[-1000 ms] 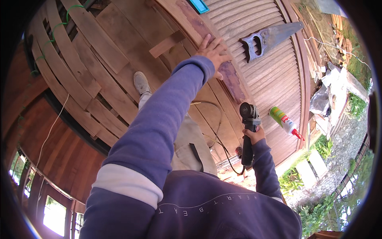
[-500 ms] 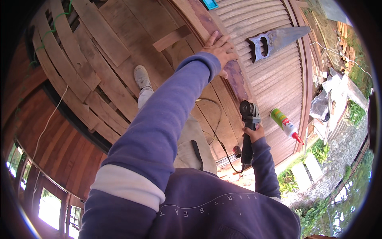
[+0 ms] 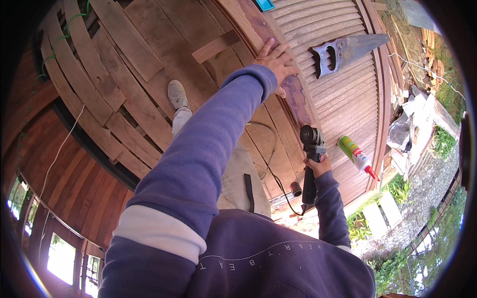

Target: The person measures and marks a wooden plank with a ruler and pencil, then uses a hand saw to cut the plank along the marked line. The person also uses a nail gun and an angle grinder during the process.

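My left hand (image 3: pixel 278 65) lies with spread fingers on a long reddish-brown wooden beam (image 3: pixel 299 102) with a dark, blotchy upper face. Lower down, my right hand (image 3: pixel 319 166) grips a black and grey angle grinder (image 3: pixel 309 187). The grinder's round head sits by the near stretch of the beam; whether its disc touches the wood or spins, I cannot tell. A dark cord loops from its rear end. Just right of my right hand lies a green and white glue bottle (image 3: pixel 352 150) with a red nozzle. Beyond it a handsaw (image 3: pixel 348 53) rests on the slatted wooden panel (image 3: pixel 343 104).
Loose planks (image 3: pixel 124 94) cover the floor at left, and a short board (image 3: pixel 216 46) lies left of the beam. My shoe (image 3: pixel 178 95) is on the wooden floor. A small can (image 3: pixel 295 188) stands beside the cord. A blue tray (image 3: pixel 264 5) shows at the top edge.
Both hands stay where they were, the left on the beam and the right around the grinder. The view has shifted only very slightly.
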A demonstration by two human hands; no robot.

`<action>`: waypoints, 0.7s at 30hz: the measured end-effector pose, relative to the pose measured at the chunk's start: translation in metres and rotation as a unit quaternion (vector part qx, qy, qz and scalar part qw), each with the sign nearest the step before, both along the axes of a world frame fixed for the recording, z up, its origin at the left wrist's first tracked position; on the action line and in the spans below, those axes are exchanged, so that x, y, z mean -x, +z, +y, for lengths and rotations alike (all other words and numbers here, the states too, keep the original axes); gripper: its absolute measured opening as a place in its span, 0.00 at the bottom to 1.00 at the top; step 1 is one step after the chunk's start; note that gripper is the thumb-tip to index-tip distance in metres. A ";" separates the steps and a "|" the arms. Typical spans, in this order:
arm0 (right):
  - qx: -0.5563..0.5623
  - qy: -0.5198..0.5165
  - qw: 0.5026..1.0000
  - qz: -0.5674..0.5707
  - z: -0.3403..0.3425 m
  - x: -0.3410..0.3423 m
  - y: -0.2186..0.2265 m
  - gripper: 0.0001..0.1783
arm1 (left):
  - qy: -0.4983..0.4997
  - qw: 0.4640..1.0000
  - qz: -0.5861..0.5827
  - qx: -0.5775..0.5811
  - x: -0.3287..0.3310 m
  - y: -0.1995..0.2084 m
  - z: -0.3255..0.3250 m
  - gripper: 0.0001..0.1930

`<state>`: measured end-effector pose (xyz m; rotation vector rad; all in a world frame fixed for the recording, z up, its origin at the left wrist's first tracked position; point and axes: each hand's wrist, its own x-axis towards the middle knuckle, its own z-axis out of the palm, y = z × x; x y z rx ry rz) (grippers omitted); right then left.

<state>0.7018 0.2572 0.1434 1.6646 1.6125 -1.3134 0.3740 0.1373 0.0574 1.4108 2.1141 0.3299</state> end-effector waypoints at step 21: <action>-0.011 0.016 1.000 0.000 0.003 0.002 -0.004 0.16 | -0.004 1.000 -0.006 0.012 0.001 0.003 0.001 0.40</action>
